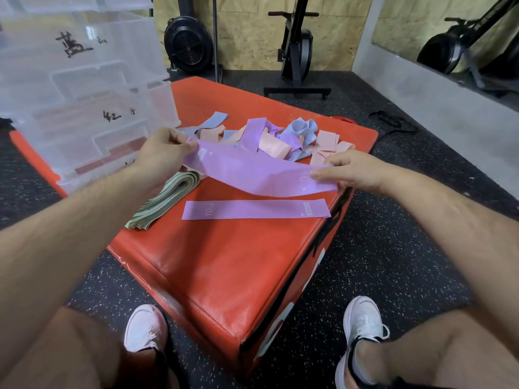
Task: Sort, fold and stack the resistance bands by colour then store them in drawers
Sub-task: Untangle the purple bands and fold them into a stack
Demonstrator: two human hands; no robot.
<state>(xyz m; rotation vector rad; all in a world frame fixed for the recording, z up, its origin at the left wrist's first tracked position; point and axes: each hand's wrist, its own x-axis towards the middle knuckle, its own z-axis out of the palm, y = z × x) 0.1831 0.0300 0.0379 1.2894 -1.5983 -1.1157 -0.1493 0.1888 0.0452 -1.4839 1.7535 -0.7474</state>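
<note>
A purple resistance band is stretched flat in the air between my hands. My left hand pinches its left end and my right hand pinches its right end. Below it a second purple band lies flat on the red padded box. A stack of folded green bands rests to the left, partly under my left wrist. Behind the held band lies a loose heap of pink, blue and purple bands. A clear plastic drawer unit with handwritten labels stands at the box's far left.
My two feet in white shoes rest on the black speckled floor at the box's near corner. Black exercise machines stand against the wooden back wall. A black strap lies on the floor to the right.
</note>
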